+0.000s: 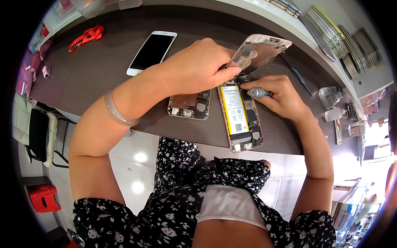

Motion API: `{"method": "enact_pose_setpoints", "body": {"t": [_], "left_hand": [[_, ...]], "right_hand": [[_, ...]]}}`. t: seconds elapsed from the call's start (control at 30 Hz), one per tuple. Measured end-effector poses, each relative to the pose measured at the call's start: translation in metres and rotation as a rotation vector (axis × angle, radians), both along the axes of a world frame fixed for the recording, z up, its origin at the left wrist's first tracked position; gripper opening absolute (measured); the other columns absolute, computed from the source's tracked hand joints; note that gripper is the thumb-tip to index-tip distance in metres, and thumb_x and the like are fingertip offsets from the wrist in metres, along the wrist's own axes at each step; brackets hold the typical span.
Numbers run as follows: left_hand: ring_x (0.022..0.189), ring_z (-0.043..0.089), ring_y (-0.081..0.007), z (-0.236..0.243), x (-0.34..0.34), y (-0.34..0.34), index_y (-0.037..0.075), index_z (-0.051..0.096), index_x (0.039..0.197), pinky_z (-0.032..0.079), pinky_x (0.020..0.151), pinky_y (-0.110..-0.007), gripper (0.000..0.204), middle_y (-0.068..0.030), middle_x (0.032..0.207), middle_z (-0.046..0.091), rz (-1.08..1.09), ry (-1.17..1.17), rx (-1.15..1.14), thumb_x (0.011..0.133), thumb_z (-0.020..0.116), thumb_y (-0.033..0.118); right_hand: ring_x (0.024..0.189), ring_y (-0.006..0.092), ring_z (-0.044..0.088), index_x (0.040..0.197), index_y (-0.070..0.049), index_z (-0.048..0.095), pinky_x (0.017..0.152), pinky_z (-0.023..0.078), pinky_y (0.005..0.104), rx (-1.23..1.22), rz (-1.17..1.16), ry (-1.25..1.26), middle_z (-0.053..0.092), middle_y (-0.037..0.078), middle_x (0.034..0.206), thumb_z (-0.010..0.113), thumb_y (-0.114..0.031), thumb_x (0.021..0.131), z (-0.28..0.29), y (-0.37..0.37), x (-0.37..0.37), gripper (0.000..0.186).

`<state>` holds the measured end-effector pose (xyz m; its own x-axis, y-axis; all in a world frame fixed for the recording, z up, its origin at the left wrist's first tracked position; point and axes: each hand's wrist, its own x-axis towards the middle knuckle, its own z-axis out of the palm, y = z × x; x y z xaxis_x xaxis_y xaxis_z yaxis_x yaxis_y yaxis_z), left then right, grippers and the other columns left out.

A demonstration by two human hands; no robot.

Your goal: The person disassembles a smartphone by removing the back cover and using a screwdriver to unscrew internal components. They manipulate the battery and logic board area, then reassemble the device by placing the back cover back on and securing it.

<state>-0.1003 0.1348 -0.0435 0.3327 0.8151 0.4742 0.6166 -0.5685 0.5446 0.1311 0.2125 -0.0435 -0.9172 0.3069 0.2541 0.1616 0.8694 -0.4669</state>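
An opened phone [255,124] lies on the dark desk in front of me, its white and yellow battery [233,109] and circuit parts bare. Its screen panel [271,49] stands tilted up at the far end, inner side toward me. My left hand [202,62] pinches the panel's left edge. In my right hand [285,97] is a screwdriver [257,92] with a grey round end; its tip is hidden, near the upper part of the phone. A second opened phone housing [188,105] lies left of it, partly beneath my left arm.
A white phone with a black screen [153,51] and a red strap [87,37] lie farther back. Tweezers [298,75], a glass jar [328,97] and a white bottle [334,114] are on the right. Above them, a shelf holds stacked phone parts [326,31]. A chair [37,130] stands left.
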Motion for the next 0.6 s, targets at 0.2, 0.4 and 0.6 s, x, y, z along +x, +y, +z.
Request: {"method": "enact_pose_setpoints", "body": {"t": [0.2, 0.4, 0.6], "left_hand": [[0.039, 0.039, -0.0244, -0.002, -0.002, 0.002, -0.005, 0.059, 0.064, 0.031, 0.041, -0.033, 0.037, -0.0174, 0.049, 0.047, -0.011, 0.017, 0.019, 0.089, 0.061, 0.021], [0.040, 0.040, -0.0260, 0.000, -0.002, 0.001, -0.006, 0.059, 0.066, 0.032, 0.041, -0.034, 0.036, -0.0194, 0.051, 0.049, -0.023, 0.034, 0.027, 0.089, 0.061, 0.021], [0.044, 0.046, -0.0324, -0.001, -0.003, 0.002, -0.007, 0.062, 0.072, 0.036, 0.043, -0.036, 0.033, -0.0219, 0.055, 0.052, -0.020, 0.026, 0.014, 0.089, 0.060, 0.021]], "right_hand": [[0.071, 0.0306, 0.063, 0.100, -0.006, 0.068, 0.064, 0.051, 0.0368, 0.121, -0.007, 0.005, 0.066, 0.012, 0.082, 0.067, -0.002, 0.071, -0.001, -0.005, -0.002, 0.029], [0.067, 0.0301, 0.061, 0.102, -0.008, 0.066, 0.060, 0.050, 0.0376, 0.207, -0.027, 0.035, 0.062, 0.010, 0.078, 0.067, -0.003, 0.067, -0.009, -0.007, -0.002, 0.036], [0.061, 0.0278, 0.059, 0.102, -0.009, 0.067, 0.055, 0.048, 0.0371, 0.326, -0.048, -0.003, 0.058, 0.007, 0.071, 0.068, -0.004, 0.065, -0.006, -0.009, 0.001, 0.038]]}}
